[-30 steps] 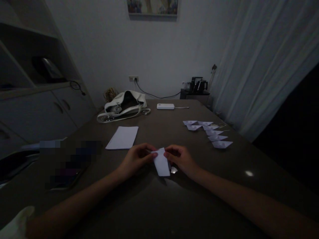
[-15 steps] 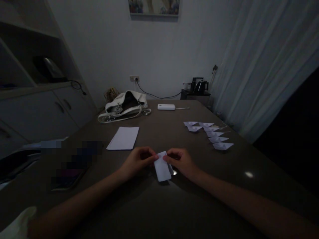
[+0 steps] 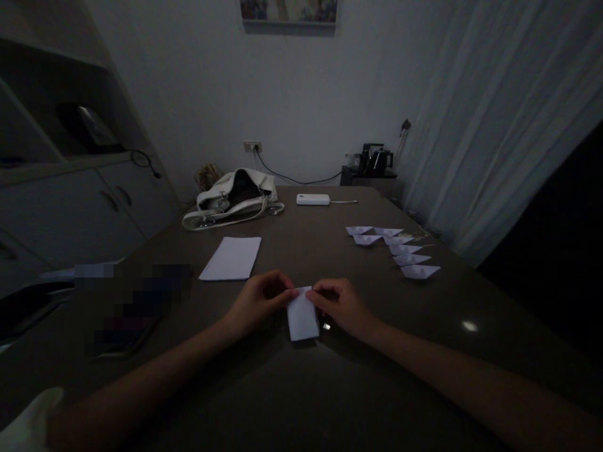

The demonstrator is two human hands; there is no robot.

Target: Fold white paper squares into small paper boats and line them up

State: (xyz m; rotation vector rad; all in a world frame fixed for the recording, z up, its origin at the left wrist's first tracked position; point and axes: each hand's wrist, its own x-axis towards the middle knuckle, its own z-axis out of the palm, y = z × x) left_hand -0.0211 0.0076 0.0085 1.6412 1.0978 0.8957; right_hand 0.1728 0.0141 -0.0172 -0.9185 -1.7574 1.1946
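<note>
Between my hands, a small folded sheet of white paper (image 3: 303, 319) is held just above the dark table. My left hand (image 3: 262, 300) pinches its upper left corner between thumb and fingers. At the upper right corner, my right hand (image 3: 340, 305) pinches it the same way. The far side of the paper and some fingertips are hidden. Ahead and to the left lies a stack of white paper (image 3: 230, 258). Several folded paper boats (image 3: 421, 271) stand grouped on the right part of the table.
A white handbag (image 3: 235, 194) lies at the back left of the table. Behind my hands is a white power bank (image 3: 313, 199) with a short cable. A blurred-out phone-like object (image 3: 136, 314) lies at left. Black kettles (image 3: 377, 160) stand beyond the table.
The folded paper has turned upright and shifted slightly left; the flap that stuck out on its right side no longer shows. Both hands keep their pinch.
</note>
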